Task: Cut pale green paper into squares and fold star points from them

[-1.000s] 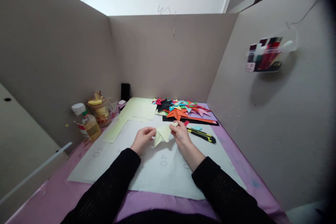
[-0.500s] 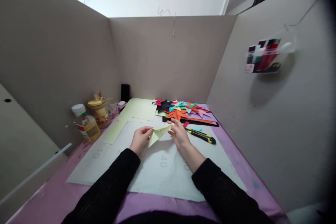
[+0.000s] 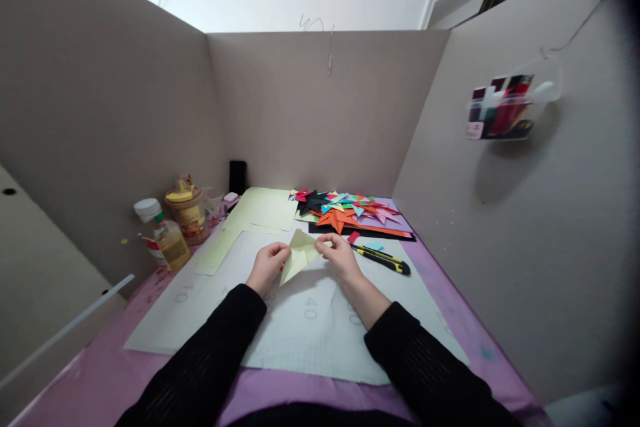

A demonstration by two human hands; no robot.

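A pale yellow piece of folded paper (image 3: pixel 299 259) is held just above the white sheet, with one flap standing up and a point hanging down. My left hand (image 3: pixel 267 265) pinches its left edge between thumb and fingers. On the other side, my right hand (image 3: pixel 341 257) grips the right part with thumb and forefinger. Under both hands lies the large white sheet (image 3: pixel 295 340) with printed numbers. To the right of my right hand rests a black and yellow utility knife (image 3: pixel 383 258), beside small red and light blue paper scraps.
Behind my hands lies a pile of colourful folded paper stars (image 3: pixel 340 210). Pale yellow sheets (image 3: pixel 273 203) spread at the back left. A bottle of amber liquid (image 3: pixel 173 247) and a yellow-lidded tub (image 3: pixel 190 213) stand by the left partition. Grey partitions (image 3: pixel 325 113) enclose the table.
The folded paper has opened up, and a flap now stands upright between my hands. My right fingers have closed in on its right side; my left hand keeps its pinch.
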